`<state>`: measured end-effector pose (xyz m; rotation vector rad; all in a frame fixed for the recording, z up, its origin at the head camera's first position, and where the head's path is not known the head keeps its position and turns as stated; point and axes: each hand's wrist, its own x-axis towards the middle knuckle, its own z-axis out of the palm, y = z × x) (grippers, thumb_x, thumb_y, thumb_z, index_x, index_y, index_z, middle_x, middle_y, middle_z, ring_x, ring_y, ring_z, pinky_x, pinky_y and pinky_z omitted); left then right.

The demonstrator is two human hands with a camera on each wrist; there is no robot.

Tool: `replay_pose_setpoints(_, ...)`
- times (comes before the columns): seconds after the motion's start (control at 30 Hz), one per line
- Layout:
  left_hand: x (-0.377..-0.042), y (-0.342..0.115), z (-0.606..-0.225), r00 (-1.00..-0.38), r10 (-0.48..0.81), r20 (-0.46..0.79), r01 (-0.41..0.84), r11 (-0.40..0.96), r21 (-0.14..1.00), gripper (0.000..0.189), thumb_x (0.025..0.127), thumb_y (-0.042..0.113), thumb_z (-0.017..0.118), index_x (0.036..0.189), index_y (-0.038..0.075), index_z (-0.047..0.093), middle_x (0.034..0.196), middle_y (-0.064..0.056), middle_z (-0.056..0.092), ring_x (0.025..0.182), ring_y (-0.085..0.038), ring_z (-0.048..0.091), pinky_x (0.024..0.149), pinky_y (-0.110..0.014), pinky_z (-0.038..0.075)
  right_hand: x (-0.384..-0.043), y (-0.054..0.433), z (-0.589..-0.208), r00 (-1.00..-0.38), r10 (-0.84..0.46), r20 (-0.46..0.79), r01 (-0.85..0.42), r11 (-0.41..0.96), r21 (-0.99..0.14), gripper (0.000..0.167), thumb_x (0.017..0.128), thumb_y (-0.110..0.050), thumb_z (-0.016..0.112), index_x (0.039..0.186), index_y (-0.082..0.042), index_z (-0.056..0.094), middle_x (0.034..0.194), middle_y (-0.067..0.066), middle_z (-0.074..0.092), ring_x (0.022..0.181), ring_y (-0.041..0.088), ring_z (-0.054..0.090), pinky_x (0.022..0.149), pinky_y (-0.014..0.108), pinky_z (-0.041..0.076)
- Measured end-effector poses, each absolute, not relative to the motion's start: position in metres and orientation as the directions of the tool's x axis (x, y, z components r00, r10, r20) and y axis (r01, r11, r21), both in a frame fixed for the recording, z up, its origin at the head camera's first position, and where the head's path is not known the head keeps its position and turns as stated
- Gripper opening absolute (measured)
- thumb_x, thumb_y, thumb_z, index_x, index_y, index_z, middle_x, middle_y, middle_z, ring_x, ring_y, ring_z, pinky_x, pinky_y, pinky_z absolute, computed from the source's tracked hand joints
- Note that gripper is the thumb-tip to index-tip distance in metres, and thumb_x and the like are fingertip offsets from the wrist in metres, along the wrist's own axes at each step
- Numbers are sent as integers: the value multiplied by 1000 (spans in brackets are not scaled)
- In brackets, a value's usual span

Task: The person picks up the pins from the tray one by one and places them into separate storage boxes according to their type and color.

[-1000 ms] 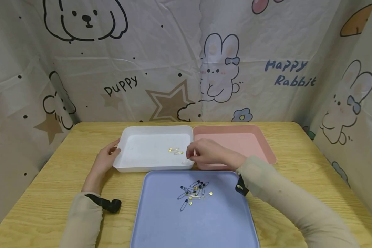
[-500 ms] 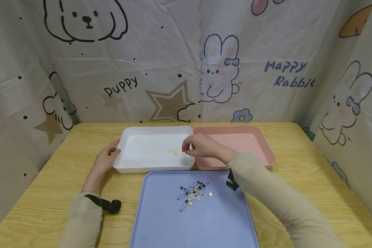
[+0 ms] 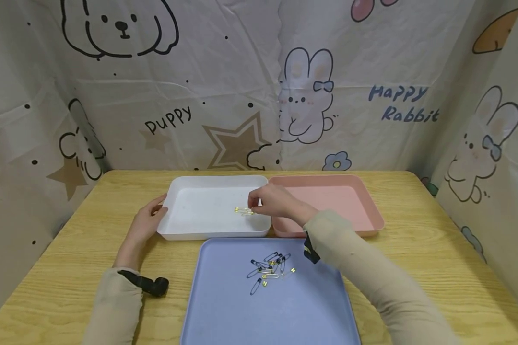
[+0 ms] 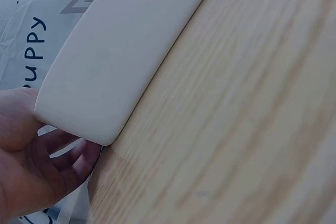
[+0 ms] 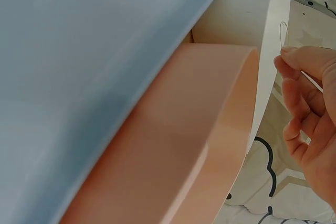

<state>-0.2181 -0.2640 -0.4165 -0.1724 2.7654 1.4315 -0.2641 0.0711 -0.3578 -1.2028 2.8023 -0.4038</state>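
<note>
My left hand [image 3: 146, 223] grips the left end of the white tray [image 3: 198, 232], thumb by the rim and fingers curled against the end wall in the left wrist view. Over the right part of that tray, my right hand [image 3: 273, 200] pinches a thin safety pin [image 5: 284, 34] between thumb and forefinger; its other fingers are loosely curled. Right below the fingertips, a few gold safety pins [image 3: 243, 211] lie on the white tray's floor. Black and gold safety pins [image 3: 271, 268] are heaped on the blue tray [image 3: 302, 311] in front.
A pink tray [image 3: 341, 196] stands against the white tray's right side, with my right forearm crossing its front left corner. All the trays sit on a wooden table [image 3: 69, 268]. A printed cloth [image 3: 224, 72] hangs behind and at both sides.
My right hand has moved left from the seam between the white and pink trays to over the gold pins. The left hand has stayed at the white tray's end.
</note>
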Motion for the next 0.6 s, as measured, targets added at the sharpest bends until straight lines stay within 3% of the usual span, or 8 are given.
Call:
replay_pose_setpoints(0.17, -219, -265, -418, -993, -91, -69, -109, 570, 814, 50, 97, 30, 37, 144, 15, 26, 137, -26, 35, 115, -36, 38, 89, -41, 37, -267, 63, -361, -728, -685, 12, -669, 708, -227, 4, 84, -20, 63, 85, -19, 66, 81, -9, 63, 72, 7, 53, 66, 22, 44)
replay_pose_setpoints(0.6, -218, -266, -417, -996, -75, -43, -78, 581, 810, 50, 97, 26, 38, 144, 13, 26, 135, -28, 36, 114, -37, 40, 88, -41, 38, -273, 47, -366, -798, -602, -2, -592, 785, -181, 5, 82, -14, 63, 82, -15, 67, 77, -5, 63, 71, 11, 52, 61, 23, 43)
